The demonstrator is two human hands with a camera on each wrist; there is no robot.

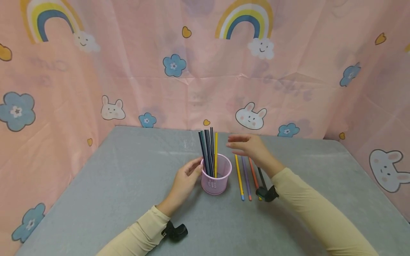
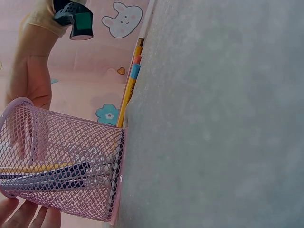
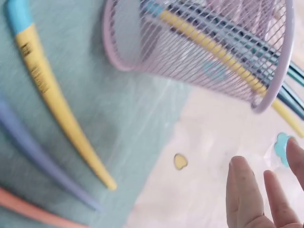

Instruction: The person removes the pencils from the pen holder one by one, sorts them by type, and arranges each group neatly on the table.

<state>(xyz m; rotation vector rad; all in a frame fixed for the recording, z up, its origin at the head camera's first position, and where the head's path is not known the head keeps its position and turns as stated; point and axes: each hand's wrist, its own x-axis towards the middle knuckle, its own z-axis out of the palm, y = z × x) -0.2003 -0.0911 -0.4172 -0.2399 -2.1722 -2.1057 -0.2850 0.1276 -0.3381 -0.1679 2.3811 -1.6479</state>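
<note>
A pink mesh pencil cup stands upright on the table. My left hand grips its left side, with the thumb near the rim. Several dark pencils and one yellow pencil lean inside the cup. To the right of the cup, my right hand hovers with fingers extended toward the left, holding nothing. Below it lie a yellow pencil with a blue end, a purple pencil, an orange pencil and a dark pencil, the last partly hidden by the wrist camera.
The grey table extends around the cup and pencils. Behind it and at both sides hangs a pink printed cloth. Each wrist carries a black camera, the left one being close to the tabletop.
</note>
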